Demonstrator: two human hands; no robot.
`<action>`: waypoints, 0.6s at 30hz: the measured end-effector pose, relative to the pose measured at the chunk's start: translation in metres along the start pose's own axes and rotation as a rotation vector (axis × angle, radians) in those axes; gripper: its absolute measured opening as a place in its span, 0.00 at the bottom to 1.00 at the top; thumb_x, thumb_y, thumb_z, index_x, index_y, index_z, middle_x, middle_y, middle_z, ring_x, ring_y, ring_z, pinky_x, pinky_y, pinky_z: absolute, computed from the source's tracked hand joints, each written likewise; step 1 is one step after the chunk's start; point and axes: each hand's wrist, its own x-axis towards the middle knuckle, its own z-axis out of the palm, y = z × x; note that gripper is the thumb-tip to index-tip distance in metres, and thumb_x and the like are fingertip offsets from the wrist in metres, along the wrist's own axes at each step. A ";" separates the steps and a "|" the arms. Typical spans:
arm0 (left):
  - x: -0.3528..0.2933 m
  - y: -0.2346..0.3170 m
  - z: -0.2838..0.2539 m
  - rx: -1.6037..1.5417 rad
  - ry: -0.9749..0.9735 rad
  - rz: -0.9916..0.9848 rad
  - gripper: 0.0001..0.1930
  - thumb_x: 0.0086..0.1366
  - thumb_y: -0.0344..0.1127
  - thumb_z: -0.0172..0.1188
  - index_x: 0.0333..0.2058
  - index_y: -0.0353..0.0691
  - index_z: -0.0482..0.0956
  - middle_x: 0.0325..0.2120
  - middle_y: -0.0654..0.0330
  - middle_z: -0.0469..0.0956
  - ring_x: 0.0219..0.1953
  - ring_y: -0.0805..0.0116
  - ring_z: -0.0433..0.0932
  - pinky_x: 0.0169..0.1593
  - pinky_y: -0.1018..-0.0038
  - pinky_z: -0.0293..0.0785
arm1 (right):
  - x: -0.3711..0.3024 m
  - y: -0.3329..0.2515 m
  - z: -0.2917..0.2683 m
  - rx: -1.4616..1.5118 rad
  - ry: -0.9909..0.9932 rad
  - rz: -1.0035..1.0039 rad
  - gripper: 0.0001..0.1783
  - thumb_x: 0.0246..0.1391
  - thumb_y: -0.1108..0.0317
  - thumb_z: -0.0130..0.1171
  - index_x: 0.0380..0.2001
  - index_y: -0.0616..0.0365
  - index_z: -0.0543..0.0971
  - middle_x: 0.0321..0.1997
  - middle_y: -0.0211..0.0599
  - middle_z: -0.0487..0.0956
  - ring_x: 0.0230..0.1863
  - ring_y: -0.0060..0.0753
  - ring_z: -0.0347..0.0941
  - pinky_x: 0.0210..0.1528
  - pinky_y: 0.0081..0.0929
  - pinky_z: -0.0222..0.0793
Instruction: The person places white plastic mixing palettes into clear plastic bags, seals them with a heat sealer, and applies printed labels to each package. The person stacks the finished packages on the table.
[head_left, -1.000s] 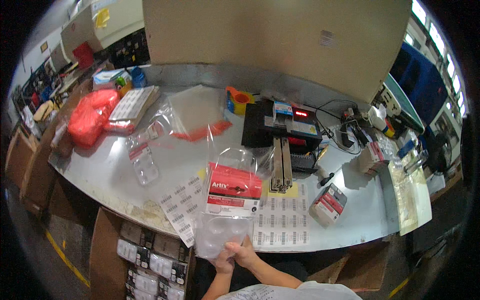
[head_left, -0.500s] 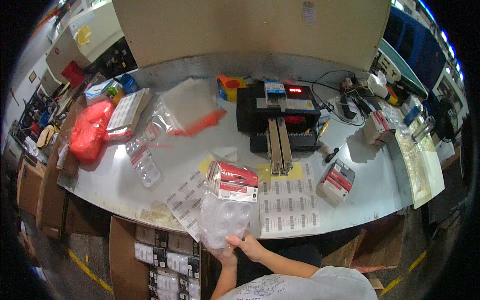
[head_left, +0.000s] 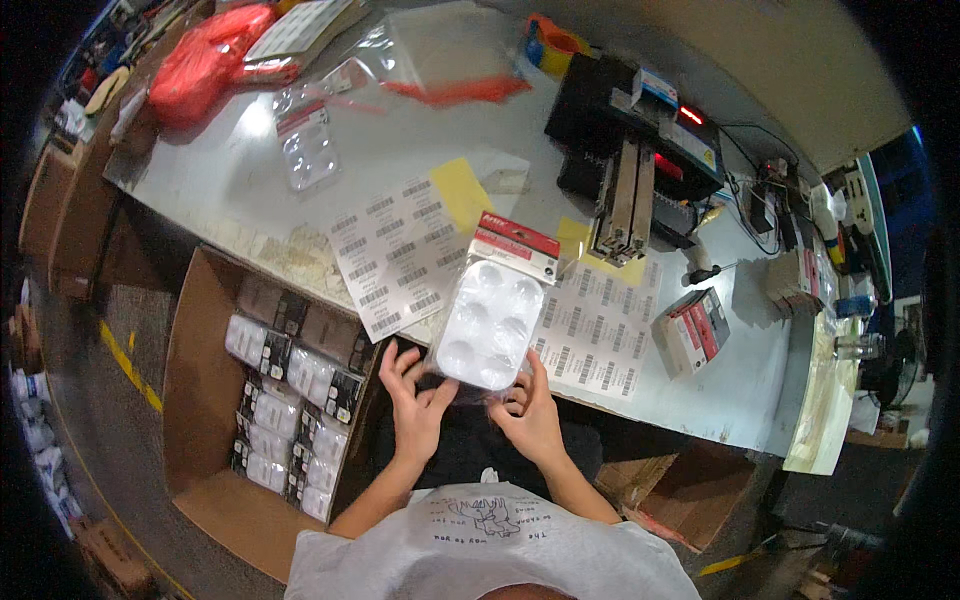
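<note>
A white plastic palette with round wells (head_left: 490,320), in a clear bag with a red and white header card, lies tilted at the table's front edge. At its lower left corner my left hand (head_left: 412,410) has its fingers spread, the thumb touching the corner. Fingers of my right hand (head_left: 530,415) curl round the lower right corner and the bag's loose end. Sheets of barcode labels (head_left: 395,255) lie left of the pack and under it, with another label sheet (head_left: 600,320) to the right.
A black machine with metal rails (head_left: 625,190) stands at the back. An open carton of packed palettes (head_left: 205,400) is below left. A stack of carded packs (head_left: 693,333) sits at right, a single palette pack (head_left: 308,150) at left, clear bags (head_left: 450,50) and a red bag (head_left: 210,65) behind.
The view has turned and moved closer. The several packs' bundle look has given way to one palette face lying flatter; my hands have moved apart to its two lower corners.
</note>
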 end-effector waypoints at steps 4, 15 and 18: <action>0.016 -0.006 -0.008 0.288 -0.136 0.170 0.35 0.56 0.25 0.63 0.60 0.34 0.56 0.57 0.49 0.60 0.51 0.64 0.68 0.40 0.76 0.74 | -0.007 0.002 0.006 -0.124 0.046 0.103 0.17 0.55 0.75 0.54 0.48 0.68 0.70 0.30 0.39 0.78 0.25 0.21 0.75 0.27 0.19 0.71; 0.029 0.009 -0.033 0.435 -0.087 0.018 0.18 0.52 0.32 0.68 0.38 0.32 0.72 0.34 0.55 0.74 0.31 0.72 0.74 0.30 0.79 0.73 | -0.004 -0.009 -0.035 -0.413 0.269 0.014 0.06 0.57 0.73 0.52 0.33 0.64 0.77 0.17 0.33 0.76 0.18 0.21 0.73 0.21 0.22 0.68; 0.015 0.012 -0.013 0.487 -0.231 0.252 0.40 0.47 0.39 0.73 0.54 0.33 0.60 0.51 0.47 0.65 0.49 0.57 0.69 0.42 0.71 0.74 | -0.003 -0.009 -0.027 -0.292 0.205 -0.082 0.11 0.60 0.68 0.52 0.30 0.68 0.75 0.19 0.33 0.76 0.17 0.20 0.73 0.17 0.16 0.64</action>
